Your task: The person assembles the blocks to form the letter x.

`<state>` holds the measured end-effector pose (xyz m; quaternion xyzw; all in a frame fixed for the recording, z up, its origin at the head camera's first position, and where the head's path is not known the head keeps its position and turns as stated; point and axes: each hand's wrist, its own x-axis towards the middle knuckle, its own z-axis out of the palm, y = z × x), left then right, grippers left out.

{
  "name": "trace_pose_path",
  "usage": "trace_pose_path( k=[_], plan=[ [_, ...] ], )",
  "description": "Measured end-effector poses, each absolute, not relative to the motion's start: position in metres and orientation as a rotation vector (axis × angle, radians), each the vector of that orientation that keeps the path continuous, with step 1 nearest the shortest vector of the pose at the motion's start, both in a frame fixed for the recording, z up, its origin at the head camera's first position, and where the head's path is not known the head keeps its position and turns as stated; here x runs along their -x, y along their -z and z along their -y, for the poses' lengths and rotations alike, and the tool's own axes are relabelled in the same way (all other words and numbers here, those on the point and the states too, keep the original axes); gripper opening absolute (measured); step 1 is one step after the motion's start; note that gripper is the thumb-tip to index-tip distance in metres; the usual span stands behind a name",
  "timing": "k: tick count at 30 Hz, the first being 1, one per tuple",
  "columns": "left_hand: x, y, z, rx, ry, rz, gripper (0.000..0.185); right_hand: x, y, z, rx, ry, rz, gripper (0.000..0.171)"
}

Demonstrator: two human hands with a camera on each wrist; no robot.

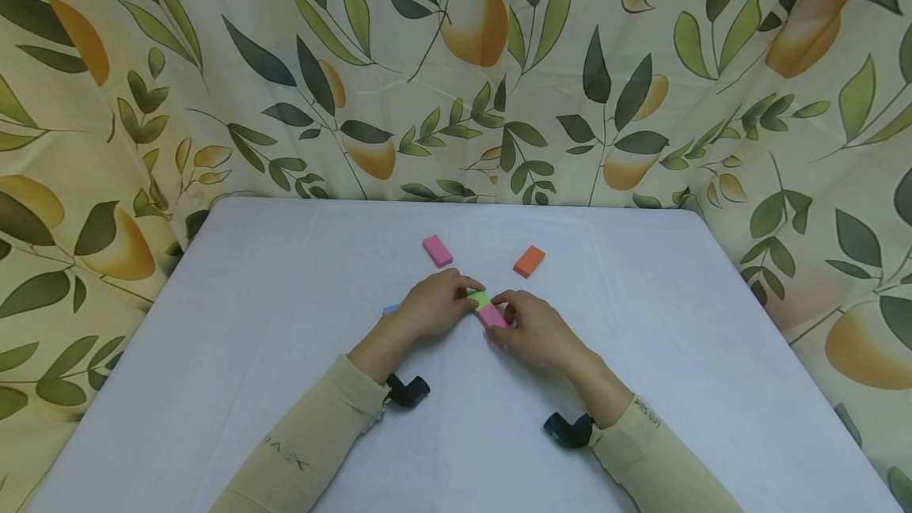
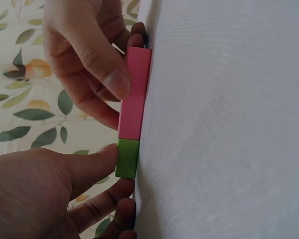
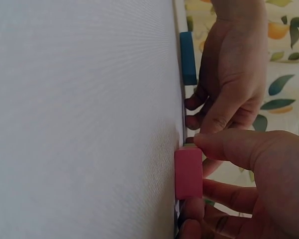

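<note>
Near the middle of the table, a green block (image 1: 480, 301) and a pink block (image 1: 492, 317) lie end to end on the white cloth. My left hand (image 1: 435, 303) holds the green block between thumb and fingers at its far end. From the other side, my right hand (image 1: 537, 328) pinches the pink block by its sides and near end. In the left wrist view the green block (image 2: 127, 158) meets the pink block (image 2: 134, 94) with no gap showing. The right wrist view shows the pink block's end face (image 3: 188, 173) between right thumb and fingers.
Behind the hands lie another pink block (image 1: 438, 252) and an orange block (image 1: 529, 261). A blue block (image 1: 390, 309) sits left of my left hand, mostly hidden by it. The white table (image 1: 285, 260) ends at a patterned curtain (image 1: 456, 101).
</note>
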<state>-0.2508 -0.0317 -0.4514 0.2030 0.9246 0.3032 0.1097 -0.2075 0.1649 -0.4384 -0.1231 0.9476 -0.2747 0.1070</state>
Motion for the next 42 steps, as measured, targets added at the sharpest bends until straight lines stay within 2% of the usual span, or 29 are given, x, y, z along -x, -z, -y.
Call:
trace_pose_path(
  k=[42],
  plan=[
    [0.252,0.453,0.031,-0.582,-0.868,-2.741,0.03,0.217,0.454,-0.176,0.512,0.955,-2.804,0.036]
  ],
)
